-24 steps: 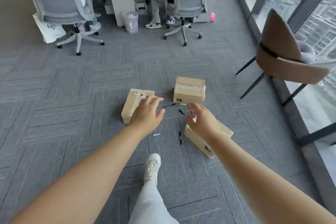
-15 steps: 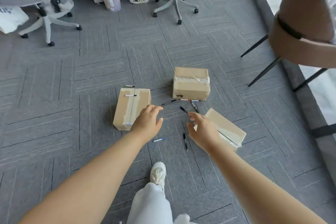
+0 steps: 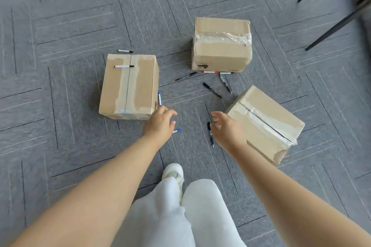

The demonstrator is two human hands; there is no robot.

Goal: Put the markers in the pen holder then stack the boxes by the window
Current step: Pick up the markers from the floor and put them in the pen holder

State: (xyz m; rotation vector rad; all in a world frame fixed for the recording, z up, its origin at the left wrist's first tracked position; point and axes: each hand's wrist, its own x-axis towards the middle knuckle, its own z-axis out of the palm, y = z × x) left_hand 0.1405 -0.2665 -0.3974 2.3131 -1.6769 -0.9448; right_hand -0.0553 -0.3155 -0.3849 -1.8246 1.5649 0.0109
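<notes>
Here, two bare hands reach down over markers scattered among three cardboard boxes on the carpet floor (image 3: 60,26).

The left hand (image 3: 160,124) and right hand (image 3: 226,128) both hang open with fingers spread, gripping nothing. The left box (image 3: 128,86) at 10 o'clock carries one marker (image 3: 124,66) on its closed lid; the far box (image 3: 220,46) at 1 o'clock and the right box (image 3: 267,124) at 3 o'clock are taped shut, contents unseen. A black marker (image 3: 210,134) lies just beside the right hand.
</notes>
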